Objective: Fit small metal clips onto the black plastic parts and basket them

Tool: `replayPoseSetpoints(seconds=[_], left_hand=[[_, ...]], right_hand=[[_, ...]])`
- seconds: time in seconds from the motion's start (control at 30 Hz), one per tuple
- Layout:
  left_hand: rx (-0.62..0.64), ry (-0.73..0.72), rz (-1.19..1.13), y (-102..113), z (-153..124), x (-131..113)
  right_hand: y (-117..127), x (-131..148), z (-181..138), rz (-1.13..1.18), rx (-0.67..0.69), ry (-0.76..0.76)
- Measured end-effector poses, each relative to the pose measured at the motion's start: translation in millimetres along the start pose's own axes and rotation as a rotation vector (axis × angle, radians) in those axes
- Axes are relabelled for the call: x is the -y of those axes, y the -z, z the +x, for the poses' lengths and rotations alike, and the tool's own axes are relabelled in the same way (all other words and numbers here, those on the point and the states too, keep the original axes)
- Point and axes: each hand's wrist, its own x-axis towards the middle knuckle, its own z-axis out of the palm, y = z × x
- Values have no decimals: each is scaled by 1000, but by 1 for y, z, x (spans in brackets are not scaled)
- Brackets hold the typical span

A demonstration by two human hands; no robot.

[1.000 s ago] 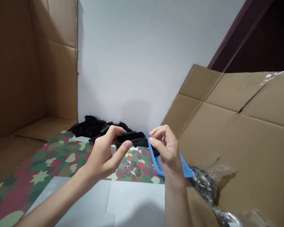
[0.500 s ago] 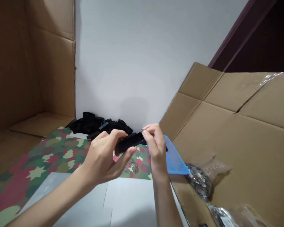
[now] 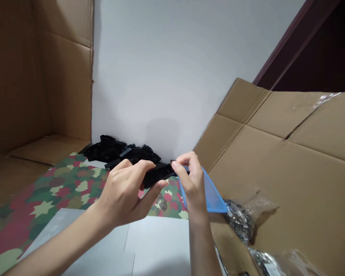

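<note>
Our left hand [image 3: 123, 195] curls firmly round a black plastic housing [image 3: 158, 175], held up over the camouflage mat [image 3: 74, 184], while our right hand [image 3: 192, 186] pinches a tiny metal piece [image 3: 172, 162] at its end. A slipping pinch could drop the piece among the loose metal clips [image 3: 161, 204]; a careless wrist could knock the tilted blue mesh tray [image 3: 214, 195].

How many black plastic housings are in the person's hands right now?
1: the black plastic housing, held in the left hand, with the right hand's fingertips at its end. A heap of others lies behind.
</note>
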Motion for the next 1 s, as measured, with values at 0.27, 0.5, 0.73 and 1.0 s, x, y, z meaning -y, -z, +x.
replayPoseSetpoints(seconds=[0.27, 0.5, 0.73, 1.0], left_hand=[[1, -14, 5, -1, 1, 0], [-6, -23, 17, 0, 0, -1], [-2, -6, 23, 0, 0, 1], [-7, 18, 19, 3, 1, 2]], right_hand=[[-4, 1, -4, -112, -81, 152], [-2, 5, -2, -335, -132, 397], [2, 3, 0, -357, 11, 503], [11, 1, 2, -246, 109, 492]])
